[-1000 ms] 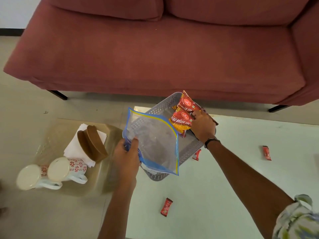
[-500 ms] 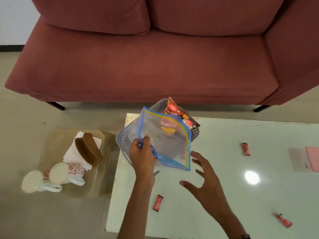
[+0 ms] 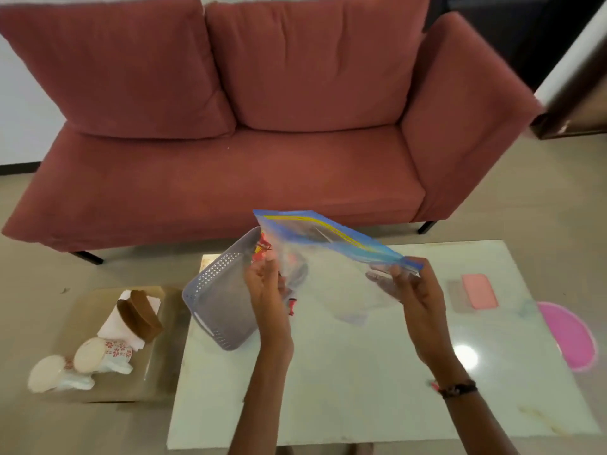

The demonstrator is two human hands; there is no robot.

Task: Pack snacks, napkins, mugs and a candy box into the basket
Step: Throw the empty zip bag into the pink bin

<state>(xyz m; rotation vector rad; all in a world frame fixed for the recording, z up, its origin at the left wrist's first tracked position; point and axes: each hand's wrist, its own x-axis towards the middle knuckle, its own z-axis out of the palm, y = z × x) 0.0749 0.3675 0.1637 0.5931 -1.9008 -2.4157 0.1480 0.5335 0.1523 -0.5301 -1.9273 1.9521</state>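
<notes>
Mugs [image 3: 82, 364] lie tipped on a low glass side table [image 3: 98, 307] at about eight o'clock in the view, two of them side by side, white with a red flower print; just behind them sits a stack of white napkins [image 3: 113, 323] with a brown round box [image 3: 139, 315] resting on top. Toward the centre, the grey perforated basket [image 3: 220, 300] stands on the near left corner of the white table [image 3: 328, 389], with red snack packets [image 3: 261, 247] showing at its far end, at about twelve o'clock of the basket. Over it, the left hand [image 3: 266, 290] pinches one edge of a clear zip bag [image 3: 328, 254] (blue and yellow seal strip uppermost), fingers pressed together on the plastic. At three o'clock of that hand, the right hand [image 3: 415, 290] grips the bag's other end, fingers curled and closed on it. Further right lies a pink flat case [image 3: 479, 290].
</notes>
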